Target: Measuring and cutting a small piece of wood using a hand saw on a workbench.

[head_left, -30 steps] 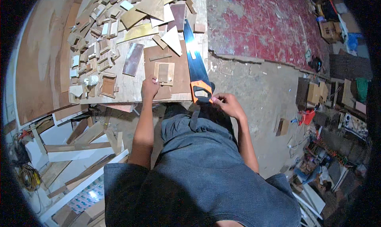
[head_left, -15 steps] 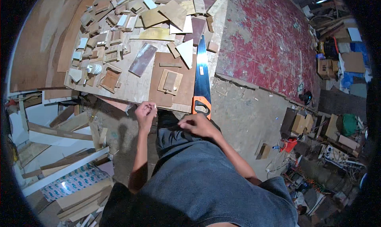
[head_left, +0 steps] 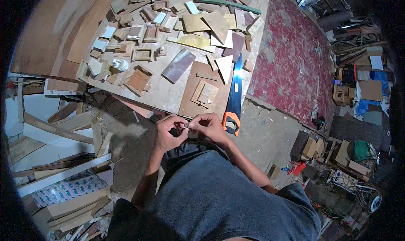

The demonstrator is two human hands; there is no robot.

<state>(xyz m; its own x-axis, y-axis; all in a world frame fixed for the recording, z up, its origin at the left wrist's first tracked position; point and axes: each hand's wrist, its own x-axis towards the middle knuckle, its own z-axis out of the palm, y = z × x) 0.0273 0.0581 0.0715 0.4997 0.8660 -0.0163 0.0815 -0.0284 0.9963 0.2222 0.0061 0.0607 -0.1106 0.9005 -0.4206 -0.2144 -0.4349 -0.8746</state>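
Just off the table's near edge, my left hand (head_left: 170,132) and my right hand (head_left: 211,128) meet, thumbs and forefingers pinched together. Between the fingertips is a small, pale bit, too small to name. On the worktable (head_left: 152,98) just beyond lies a brown board (head_left: 188,102), bearing a small wooden piece with a raised block (head_left: 206,93) and a thin wood strip (head_left: 207,77). To the right of the board, a handsaw (head_left: 234,95) with an orange and black handle points away from me, untouched.
Wood offcuts (head_left: 196,23) and small box-like wooden pieces (head_left: 138,80) crowd the table, with a white spiral bulb (head_left: 120,64) at left. A worn red surface (head_left: 291,68) lies to the right. Scrap boards (head_left: 63,173) pile at lower left; boxes (head_left: 310,149) and cables sit at right.
My hands, apart before, have come together at the fingertips. The right hand has moved off the saw handle's side. The view has shifted, so the table sits farther right.
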